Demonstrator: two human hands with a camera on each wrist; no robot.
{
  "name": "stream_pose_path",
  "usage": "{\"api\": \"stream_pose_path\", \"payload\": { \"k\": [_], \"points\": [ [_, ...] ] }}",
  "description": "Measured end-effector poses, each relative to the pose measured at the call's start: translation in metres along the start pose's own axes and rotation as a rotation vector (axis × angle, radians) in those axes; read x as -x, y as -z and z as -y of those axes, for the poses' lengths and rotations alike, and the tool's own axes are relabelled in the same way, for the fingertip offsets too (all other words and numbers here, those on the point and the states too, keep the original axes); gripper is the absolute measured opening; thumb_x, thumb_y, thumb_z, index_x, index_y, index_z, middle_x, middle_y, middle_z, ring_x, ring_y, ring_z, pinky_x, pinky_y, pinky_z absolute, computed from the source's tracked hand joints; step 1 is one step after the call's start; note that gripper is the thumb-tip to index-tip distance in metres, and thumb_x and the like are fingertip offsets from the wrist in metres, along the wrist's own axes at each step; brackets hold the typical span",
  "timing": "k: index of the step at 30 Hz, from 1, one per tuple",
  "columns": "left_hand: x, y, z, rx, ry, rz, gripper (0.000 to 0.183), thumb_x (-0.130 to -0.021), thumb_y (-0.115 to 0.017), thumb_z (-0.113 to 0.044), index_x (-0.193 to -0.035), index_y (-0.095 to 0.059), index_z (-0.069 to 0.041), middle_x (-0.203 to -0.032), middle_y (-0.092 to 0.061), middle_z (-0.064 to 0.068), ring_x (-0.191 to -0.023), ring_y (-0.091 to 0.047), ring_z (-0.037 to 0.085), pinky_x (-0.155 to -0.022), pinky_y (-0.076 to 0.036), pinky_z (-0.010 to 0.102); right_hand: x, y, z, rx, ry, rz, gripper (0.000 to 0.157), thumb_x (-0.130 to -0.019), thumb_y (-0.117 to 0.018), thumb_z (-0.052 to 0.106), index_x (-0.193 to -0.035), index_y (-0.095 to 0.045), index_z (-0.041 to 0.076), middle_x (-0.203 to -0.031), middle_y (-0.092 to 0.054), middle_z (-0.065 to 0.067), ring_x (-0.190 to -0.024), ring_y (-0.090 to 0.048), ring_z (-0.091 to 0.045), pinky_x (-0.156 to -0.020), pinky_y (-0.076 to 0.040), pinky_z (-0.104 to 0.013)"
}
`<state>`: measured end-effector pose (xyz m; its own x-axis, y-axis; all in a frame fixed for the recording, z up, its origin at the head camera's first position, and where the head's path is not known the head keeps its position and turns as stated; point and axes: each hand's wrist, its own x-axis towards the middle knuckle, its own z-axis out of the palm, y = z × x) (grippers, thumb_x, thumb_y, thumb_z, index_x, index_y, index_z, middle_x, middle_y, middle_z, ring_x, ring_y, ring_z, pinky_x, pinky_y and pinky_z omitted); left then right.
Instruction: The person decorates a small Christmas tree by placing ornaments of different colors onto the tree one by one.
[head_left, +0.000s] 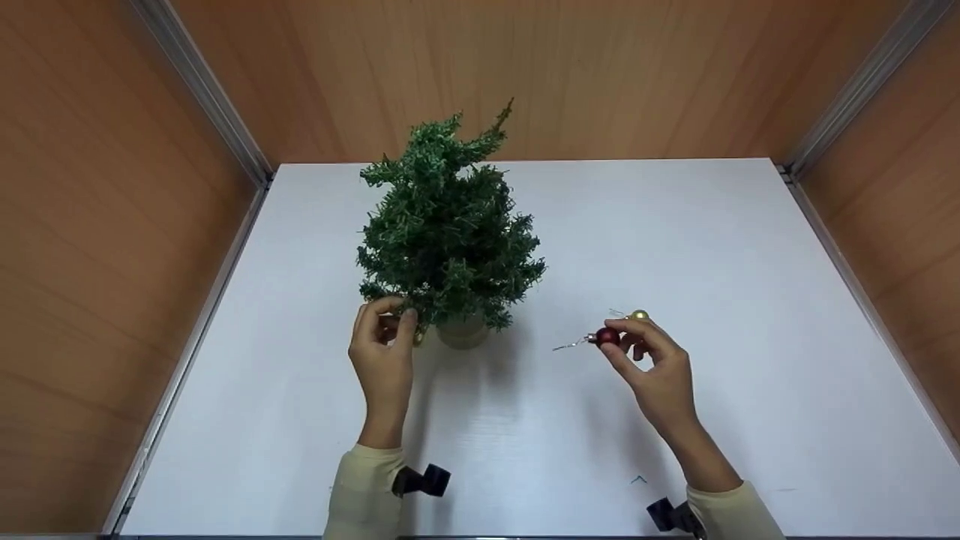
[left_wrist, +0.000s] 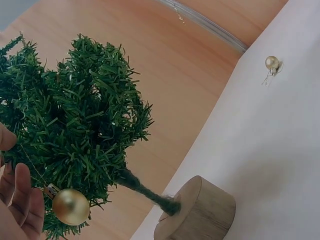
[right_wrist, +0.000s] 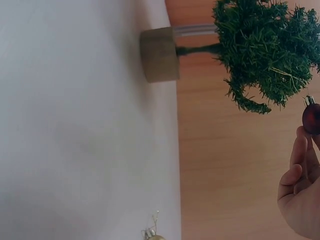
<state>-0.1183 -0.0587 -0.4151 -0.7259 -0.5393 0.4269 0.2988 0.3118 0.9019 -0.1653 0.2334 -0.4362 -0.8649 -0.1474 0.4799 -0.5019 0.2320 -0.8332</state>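
Observation:
A small artificial Christmas tree [head_left: 450, 232] stands on a round wooden base [left_wrist: 205, 212]. At its lower left front, my left hand [head_left: 382, 352] pinches at the string of a gold bauble [left_wrist: 71, 207] with thumb and forefinger, right up against a branch. The bauble dangles beside the curled lower fingers; its string runs up to the fingertips and green needles. To the right of the tree, my right hand [head_left: 660, 371] holds a dark red bauble [head_left: 607, 337] between thumb and fingers. Its silvery cap and string [head_left: 574, 344] point left toward the tree.
A second gold bauble [head_left: 638, 315] with a string lies on the white tabletop [head_left: 750, 262], just behind my right hand. Wood-grain panels [head_left: 562, 82] enclose the table at the back and both sides. A small green scrap [head_left: 638, 479] lies near the front.

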Motion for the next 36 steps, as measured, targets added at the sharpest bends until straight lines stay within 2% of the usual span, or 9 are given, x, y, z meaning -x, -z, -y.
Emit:
{"api": "stream_pose_path", "payload": {
  "k": [4,7,18,26,36],
  "points": [
    [0.001,0.0,0.001,-0.01,0.004,-0.012,0.013,-0.085,-0.061,-0.004,-0.097,-0.059,-0.001,-0.09,-0.054,0.005,-0.073,-0.053,0.024,-0.062,-0.045,0.032,-0.003,-0.004,0.02,0.014,-0.009,0.016,0.024,-0.078,-0.069,0.003,-0.101,-0.065,0.002,-0.088,-0.062,-0.007,-0.073,-0.052,-0.018,-0.061,-0.037,-0.028],
    [0.003,0.0,0.001,-0.013,0.0,-0.015,0.012,-0.084,-0.061,-0.004,-0.096,-0.06,-0.001,-0.09,-0.054,0.005,-0.072,-0.053,0.025,-0.062,-0.045,0.032,-0.005,-0.007,0.027,0.038,-0.001,0.028,0.024,-0.078,-0.069,0.002,-0.101,-0.064,0.002,-0.09,-0.062,-0.007,-0.074,-0.051,-0.017,-0.062,-0.037,-0.026],
    [0.007,0.0,-0.002,-0.054,-0.05,-0.002,0.015,-0.082,-0.06,0.003,-0.096,-0.06,-0.001,-0.09,-0.052,0.007,-0.069,-0.051,0.021,-0.062,-0.045,0.034,-0.011,-0.016,0.032,0.01,0.027,0.046,0.023,-0.078,-0.069,0.002,-0.1,-0.064,0.0,-0.09,-0.062,-0.005,-0.074,-0.051,-0.017,-0.063,-0.037,-0.026],
    [0.009,0.001,-0.007,-0.067,-0.082,0.018,0.018,-0.081,-0.059,0.004,-0.098,-0.06,-0.001,-0.092,-0.051,0.01,-0.068,-0.051,0.021,-0.06,-0.045,0.033,-0.013,-0.02,0.037,-0.011,0.049,0.059,0.022,-0.078,-0.068,0.002,-0.1,-0.065,0.004,-0.088,-0.063,-0.004,-0.073,-0.051,-0.017,-0.062,-0.037,-0.031],
    [0.012,0.003,-0.015,-0.113,-0.111,0.014,0.021,-0.078,-0.058,0.01,-0.096,-0.061,0.001,-0.093,-0.051,0.009,-0.068,-0.052,0.02,-0.059,-0.046,0.031,-0.016,-0.024,0.041,-0.035,0.093,0.064,0.022,-0.077,-0.068,-0.001,-0.099,-0.065,0.0,-0.088,-0.063,-0.007,-0.072,-0.052,-0.016,-0.061,-0.037,-0.032]
  ]
}}
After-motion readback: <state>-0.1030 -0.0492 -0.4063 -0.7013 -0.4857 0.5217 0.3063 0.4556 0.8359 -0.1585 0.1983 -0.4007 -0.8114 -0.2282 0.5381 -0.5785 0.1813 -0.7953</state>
